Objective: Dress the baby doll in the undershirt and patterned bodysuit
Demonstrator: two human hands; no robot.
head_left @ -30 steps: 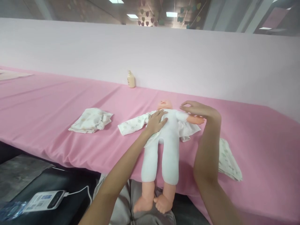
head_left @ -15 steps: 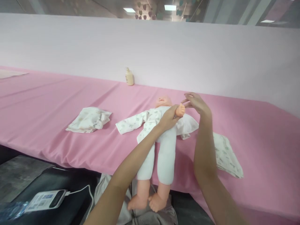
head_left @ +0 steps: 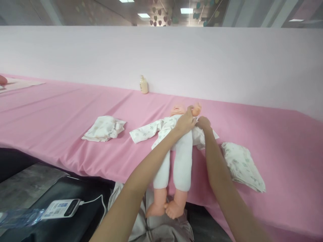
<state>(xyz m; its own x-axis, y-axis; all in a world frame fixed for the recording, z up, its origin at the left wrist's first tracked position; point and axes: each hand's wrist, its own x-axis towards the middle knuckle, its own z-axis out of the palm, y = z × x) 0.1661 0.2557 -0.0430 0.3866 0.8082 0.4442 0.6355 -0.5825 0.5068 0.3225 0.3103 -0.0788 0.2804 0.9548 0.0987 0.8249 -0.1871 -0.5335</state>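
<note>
A baby doll [head_left: 182, 164] lies on its back with its feet toward me and its head at the far side. A white patterned baby shirt [head_left: 145, 132] is on its upper body, with one sleeve stretched out flat to the left. My left hand [head_left: 186, 121] is closed around the doll's raised forearm, just below the doll's hand [head_left: 196, 109]. Right beside it, my right hand [head_left: 204, 123] has its fingers curled on the shirt's white cloth at the doll's arm. The fingertips of my right hand are partly hidden.
Folded patterned cloths lie on the pink-covered table, a left cloth [head_left: 104, 128] and a right cloth [head_left: 243, 166]. A pump bottle [head_left: 143, 84] stands against the white wall. A white device with a cable [head_left: 62, 208] and a clear plastic bottle [head_left: 21, 217] rest on a black seat.
My right hand has come down from beside the doll's hand and closed on the shirt cloth. My left hand and the doll's forearm have moved slightly up and away.
</note>
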